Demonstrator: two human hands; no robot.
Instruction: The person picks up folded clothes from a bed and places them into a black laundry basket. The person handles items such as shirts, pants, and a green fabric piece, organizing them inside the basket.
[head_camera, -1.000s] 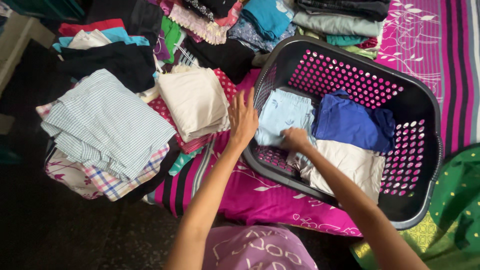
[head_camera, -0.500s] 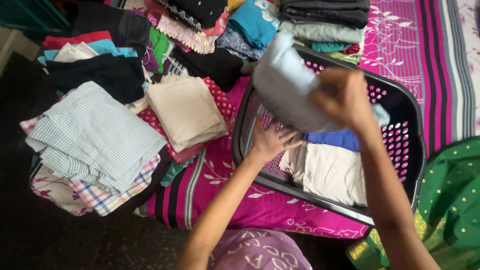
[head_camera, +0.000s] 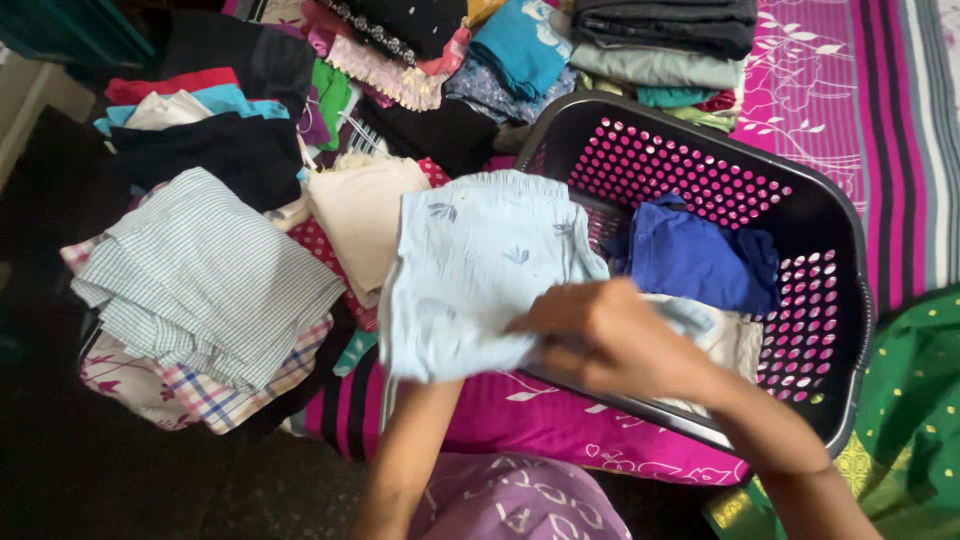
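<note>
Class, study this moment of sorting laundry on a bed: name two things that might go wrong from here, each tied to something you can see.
1. The light blue garment is gripped by the right hand at one edge; the left hand is hidden behind the cloth, so it might sag or unfold unevenly.
2. The checked shirt pile overhangs the bed's edge; a nudge could tip it to the floor.

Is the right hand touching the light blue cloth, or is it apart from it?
Touching. The head view shows the right hand gripping the light blue cloth at its lower right edge, fingers folded onto the fabric.
</note>
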